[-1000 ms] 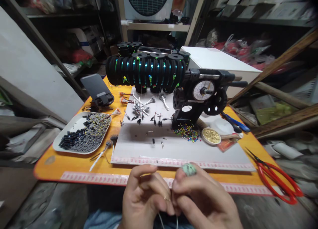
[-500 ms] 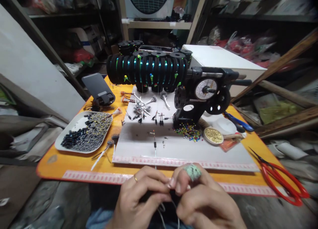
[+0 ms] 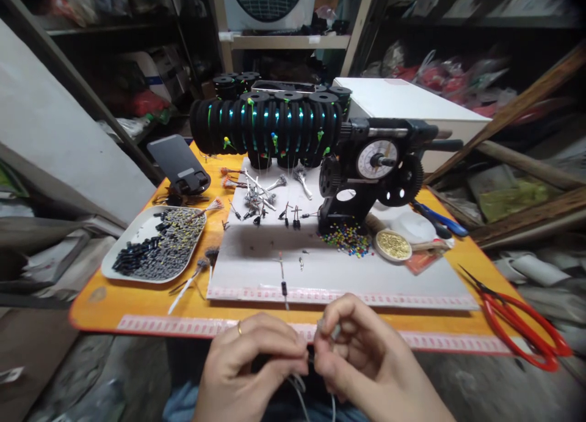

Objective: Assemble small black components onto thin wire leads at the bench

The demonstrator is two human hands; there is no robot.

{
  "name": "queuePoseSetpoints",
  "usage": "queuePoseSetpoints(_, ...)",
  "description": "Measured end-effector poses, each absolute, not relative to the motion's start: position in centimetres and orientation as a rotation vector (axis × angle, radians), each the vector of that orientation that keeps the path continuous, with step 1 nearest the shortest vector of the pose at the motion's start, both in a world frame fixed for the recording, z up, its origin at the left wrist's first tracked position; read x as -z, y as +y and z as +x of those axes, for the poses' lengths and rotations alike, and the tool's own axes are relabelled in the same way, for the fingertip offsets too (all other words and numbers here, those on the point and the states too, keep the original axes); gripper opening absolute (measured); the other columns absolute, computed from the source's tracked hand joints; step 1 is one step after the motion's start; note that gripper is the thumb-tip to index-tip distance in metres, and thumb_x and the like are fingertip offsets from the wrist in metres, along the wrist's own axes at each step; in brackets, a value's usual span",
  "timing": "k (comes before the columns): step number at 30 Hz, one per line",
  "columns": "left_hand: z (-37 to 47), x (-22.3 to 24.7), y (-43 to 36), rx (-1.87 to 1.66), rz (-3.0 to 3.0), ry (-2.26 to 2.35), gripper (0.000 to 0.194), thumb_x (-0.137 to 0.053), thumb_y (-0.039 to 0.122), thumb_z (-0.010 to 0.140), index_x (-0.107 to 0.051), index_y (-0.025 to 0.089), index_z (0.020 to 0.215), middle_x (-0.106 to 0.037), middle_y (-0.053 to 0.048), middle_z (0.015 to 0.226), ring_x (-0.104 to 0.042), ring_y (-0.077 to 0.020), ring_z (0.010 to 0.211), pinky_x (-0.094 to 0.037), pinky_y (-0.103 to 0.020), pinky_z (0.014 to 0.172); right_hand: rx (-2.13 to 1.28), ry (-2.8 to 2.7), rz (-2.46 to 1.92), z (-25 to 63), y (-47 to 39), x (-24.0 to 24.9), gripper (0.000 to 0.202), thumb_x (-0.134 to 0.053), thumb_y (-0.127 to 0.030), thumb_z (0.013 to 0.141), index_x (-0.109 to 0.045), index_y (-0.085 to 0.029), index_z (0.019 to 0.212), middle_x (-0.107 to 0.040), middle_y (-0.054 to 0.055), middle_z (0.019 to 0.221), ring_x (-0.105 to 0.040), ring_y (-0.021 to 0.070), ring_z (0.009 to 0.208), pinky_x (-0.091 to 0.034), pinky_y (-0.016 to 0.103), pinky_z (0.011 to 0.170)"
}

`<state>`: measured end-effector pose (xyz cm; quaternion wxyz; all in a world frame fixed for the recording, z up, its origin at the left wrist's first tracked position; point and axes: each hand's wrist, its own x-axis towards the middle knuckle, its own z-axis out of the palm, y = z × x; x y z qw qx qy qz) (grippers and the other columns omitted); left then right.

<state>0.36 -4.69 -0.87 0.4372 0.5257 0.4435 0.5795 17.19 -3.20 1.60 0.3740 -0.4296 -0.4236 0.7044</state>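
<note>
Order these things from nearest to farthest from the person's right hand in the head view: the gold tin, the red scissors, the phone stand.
From the right hand:
1. Gold tin, ahead, slightly right, on the white mat.
2. Red scissors, far right, at the table edge.
3. Phone stand, back left, on the orange table.

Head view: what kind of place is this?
Probably a small home workshop for fishing-rig assembly: a hand-cranked winder loaded with black spools, a tray of small parts, and cluttered storage shelves behind.

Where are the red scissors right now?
The red scissors lie in the head view at the far right of the orange table, near its front edge, right of the white board and beyond the right hand.
</note>
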Motion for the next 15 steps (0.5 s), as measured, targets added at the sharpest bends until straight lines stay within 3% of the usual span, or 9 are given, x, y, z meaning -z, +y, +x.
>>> queuePoseSetpoints(8,1.2,0.2,-5.1,-1.421,0.769,1.017,0.025,-0.092,0.023,0.065,-0.078,0.026,0.086,-0.079,0.001,0.066,-0.073,-0.0126,0.057,-0.060,-0.016,0.055,-1.941,-0.983,-1.112,17.0,-3.0,-2.5,0.045,-0.088,-0.039,0.073,-0.049,-0.020,0.082,-0.061,-0.008,0.072,-0.055,0.0027,0.058,-0.040,0.015,0.056)
queuePoseSetpoints(15,0.6,0.8,-5.3,-1.391,0.973,0.980,0.025,-0.085,0.023,0.076,-0.076,0.031,0.098,-0.079,0.005,0.074,-0.074,-0.0101,0.063,-0.062,-0.015,0.061,-1.987,-0.997,-1.102,17.1,-2.6,-2.6,0.044,-0.089,-0.032,0.072,-0.048,-0.020,0.080,-0.061,-0.009,0.068,-0.054,0.0028,0.056,-0.039,0.014,0.054)
